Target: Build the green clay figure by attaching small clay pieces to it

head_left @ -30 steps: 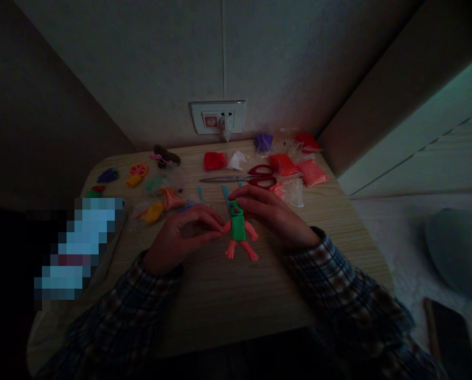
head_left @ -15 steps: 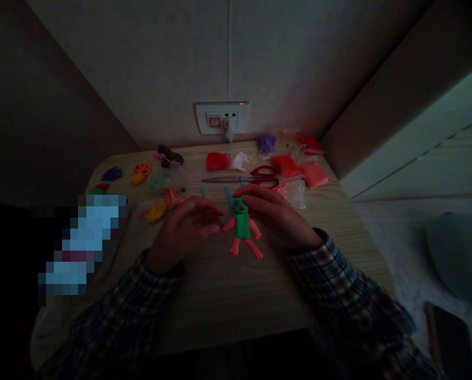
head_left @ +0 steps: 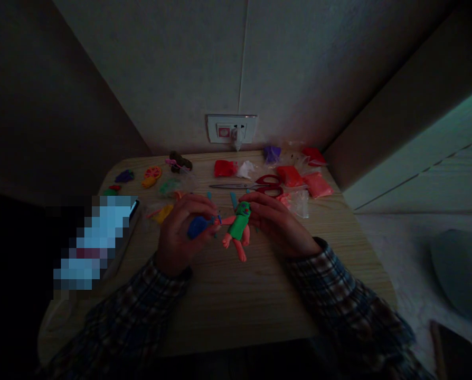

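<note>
Two hands share one small figure [head_left: 239, 227], which leans between them over the near-middle of the desk [head_left: 236, 311]; from here I can't tell whether its feet touch the wood. The left hand [head_left: 184, 232] makes a narrow pinch at the end of the figure's outstretched pink arm, beside a tiny dark-blue bit [head_left: 220, 217]. A blue lump [head_left: 197, 227] shows within the curl of that hand, though I can't say whether it is gripped or lies beyond. The right hand [head_left: 281, 224] has its fingertips on the figure's green head, the rest of its hold hidden behind.

What worries me is that arm: if it is as soft as it looks, a sideways tug would likely stretch it or pull it off at the shoulder. Too firm a press on the head might smear the face, and in this gloom the blue bit could easily be dropped or set crooked.

Just behind the figure lie thin blue tools [head_left: 233, 199], which the right fingers could knock. Scissors [head_left: 247, 186] lie crosswise farther back, in the way of a reach to the red packet [head_left: 225, 168] or the purple one [head_left: 272, 154]. Off to the left, a phone [head_left: 97, 237] takes up the desk's side, crowding the left sleeve [head_left: 141, 295].
</note>
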Motion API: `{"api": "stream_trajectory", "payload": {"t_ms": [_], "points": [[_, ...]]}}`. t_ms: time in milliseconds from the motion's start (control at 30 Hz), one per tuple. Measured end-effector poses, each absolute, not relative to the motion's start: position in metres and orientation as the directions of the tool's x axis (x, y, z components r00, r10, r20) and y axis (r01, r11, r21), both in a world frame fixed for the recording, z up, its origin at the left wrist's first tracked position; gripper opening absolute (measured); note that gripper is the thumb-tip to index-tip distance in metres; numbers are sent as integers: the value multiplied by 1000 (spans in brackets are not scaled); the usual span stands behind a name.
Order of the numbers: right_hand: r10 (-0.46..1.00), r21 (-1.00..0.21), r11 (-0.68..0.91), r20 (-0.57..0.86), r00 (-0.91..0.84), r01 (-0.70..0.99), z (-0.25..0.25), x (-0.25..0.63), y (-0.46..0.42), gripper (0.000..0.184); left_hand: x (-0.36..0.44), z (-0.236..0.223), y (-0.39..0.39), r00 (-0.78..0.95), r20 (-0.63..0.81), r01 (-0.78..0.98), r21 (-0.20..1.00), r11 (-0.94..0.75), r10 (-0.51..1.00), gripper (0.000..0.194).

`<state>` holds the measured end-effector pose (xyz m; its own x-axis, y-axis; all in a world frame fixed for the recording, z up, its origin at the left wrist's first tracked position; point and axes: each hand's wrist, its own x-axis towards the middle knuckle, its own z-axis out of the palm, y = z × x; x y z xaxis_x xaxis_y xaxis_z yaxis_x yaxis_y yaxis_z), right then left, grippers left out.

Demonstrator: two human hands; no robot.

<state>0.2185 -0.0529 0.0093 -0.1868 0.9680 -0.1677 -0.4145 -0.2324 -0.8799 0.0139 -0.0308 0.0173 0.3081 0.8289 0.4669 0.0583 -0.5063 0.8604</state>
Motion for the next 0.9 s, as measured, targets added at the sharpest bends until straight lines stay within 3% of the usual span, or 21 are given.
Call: {"api": "stream_trajectory", "payload": {"t_ms": [433,733,900], "points": [[974,-888,-213,-161,-159,-408,6,218,-51,21,14,8,-24,377,567,54,776,-628,733,11],[975,-891,-206,-150,-167,-404,5,219,-51,20,15,11,-26,370,502,-26,847,-531,782,5],[974,-887,-208,-147,-174,-412,6,219,-52,19,15,14,-26,374,464,-68,877,-475,803,13]]}}
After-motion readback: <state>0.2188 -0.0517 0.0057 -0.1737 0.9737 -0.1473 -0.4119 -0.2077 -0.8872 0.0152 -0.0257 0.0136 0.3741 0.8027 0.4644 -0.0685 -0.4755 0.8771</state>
